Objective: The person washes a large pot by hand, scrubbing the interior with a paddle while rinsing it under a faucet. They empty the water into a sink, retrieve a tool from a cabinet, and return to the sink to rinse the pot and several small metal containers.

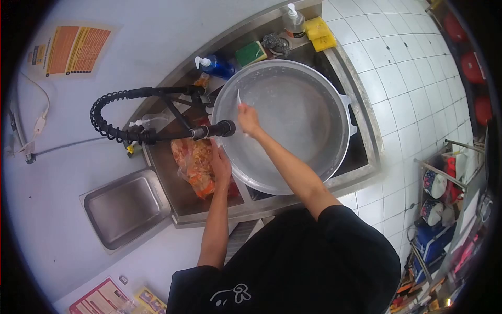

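A large round metal pot (293, 115) with pale, cloudy contents sits over the sink. My right hand (248, 119) is over its left side, fingers closed round a small whitish object (239, 98), too small to identify. My left hand (220, 165) is beside the pot's left edge, against a clear plastic bag of orange and red food (200, 178) in the left basin; its fingertips are partly hidden, and its grip cannot be made out. Just above both hands is the black spray faucet head (225, 128).
An empty steel tray (125, 208) lies left of the sink. Behind the pot stand a blue pump bottle (217, 67), a green sponge (250, 54), a steel scrubber (275, 44), a clear pump bottle (294, 23) and yellow cloths (320, 34).
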The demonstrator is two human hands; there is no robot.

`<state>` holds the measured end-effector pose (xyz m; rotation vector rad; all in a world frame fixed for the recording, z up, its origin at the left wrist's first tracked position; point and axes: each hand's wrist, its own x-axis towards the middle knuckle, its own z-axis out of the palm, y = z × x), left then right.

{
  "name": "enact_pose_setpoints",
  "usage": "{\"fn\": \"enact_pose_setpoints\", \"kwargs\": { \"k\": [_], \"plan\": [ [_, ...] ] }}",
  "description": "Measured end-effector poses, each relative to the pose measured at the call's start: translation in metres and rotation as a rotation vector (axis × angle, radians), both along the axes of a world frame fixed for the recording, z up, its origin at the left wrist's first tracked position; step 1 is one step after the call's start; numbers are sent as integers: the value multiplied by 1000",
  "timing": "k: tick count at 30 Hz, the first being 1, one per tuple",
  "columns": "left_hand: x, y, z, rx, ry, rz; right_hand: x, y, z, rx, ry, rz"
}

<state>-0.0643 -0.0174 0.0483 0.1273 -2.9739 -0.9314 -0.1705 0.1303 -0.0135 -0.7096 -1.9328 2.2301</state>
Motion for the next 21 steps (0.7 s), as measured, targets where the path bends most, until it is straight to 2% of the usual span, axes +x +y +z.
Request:
{"fn": "enact_pose_setpoints", "kwargs": {
  "k": [1,3,6,8,9,11,13,14,16,17,18,19,21],
  "plan": [
    [1,-4,-1,0,-6,6,3,0,3,-107,-76,24],
    [0,-6,-8,-150,71,-35,-10,4,8,-93,-77,-16],
    [-1,-15,-17,-219,5,-25,-37,0,4,-77,-66,-153],
    [12,-14,-14,-193,-30,10,-21,-8,-4,-57,-80,-197],
    [0,-9,-14,-165,-27,29,-18,-13,-3,162,124,-306],
    [2,-10,-16,-227,9,15,-13,-7,-11,376,311,-384],
    [-1,-10,-9,-298,54,6,-27,47,34,-427,-129,-300],
    [-3,-3,6,-247,-9,13,-21,34,28,-424,-134,-294],
    [-3,0,10,-184,-67,12,-13,7,14,-33,-27,-52],
    [-8,-2,2,-252,89,-35,-24,17,9,-24,-12,-47],
    [0,-8,-1,-331,223,-75,-25,26,2,-63,-14,-140],
    [8,-7,8,-338,205,-61,-18,26,2,-106,-27,-231],
    [-1,1,19,-310,-70,42,-24,23,22,-212,-55,-175]
  ]
}}
